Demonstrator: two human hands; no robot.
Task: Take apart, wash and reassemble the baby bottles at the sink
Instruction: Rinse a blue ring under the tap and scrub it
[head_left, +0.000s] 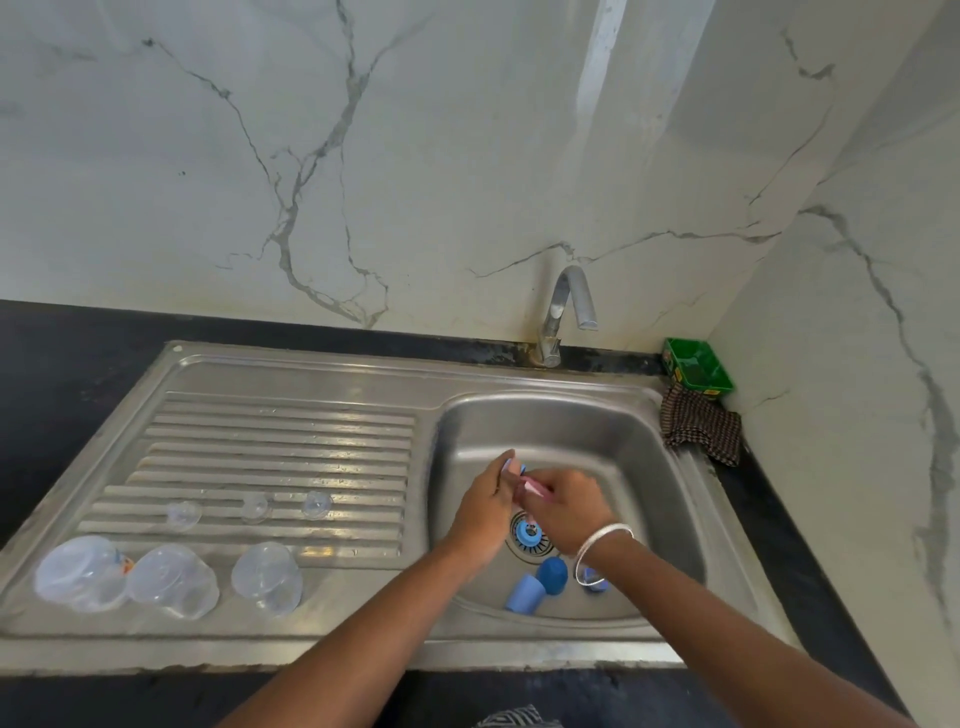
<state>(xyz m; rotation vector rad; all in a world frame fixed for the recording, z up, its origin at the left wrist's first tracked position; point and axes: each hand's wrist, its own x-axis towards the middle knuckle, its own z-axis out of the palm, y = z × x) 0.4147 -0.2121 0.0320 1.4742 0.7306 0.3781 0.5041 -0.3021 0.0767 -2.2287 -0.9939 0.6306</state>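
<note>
Bottle ring, mostly hidden, pinched by left hand; right hand grip curled round pink item, identity unclear.

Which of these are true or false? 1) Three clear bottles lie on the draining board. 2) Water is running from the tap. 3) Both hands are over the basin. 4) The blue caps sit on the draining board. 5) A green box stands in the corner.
1) True: three clear bottles lie on the draining board.
2) False: no stream shows at the tap.
3) True: the left hand and right hand meet over the basin, holding a small pink and blue part.
4) False: the blue caps lie in the basin, near the drain.
5) True: the green box stands by a checked cloth.
</note>
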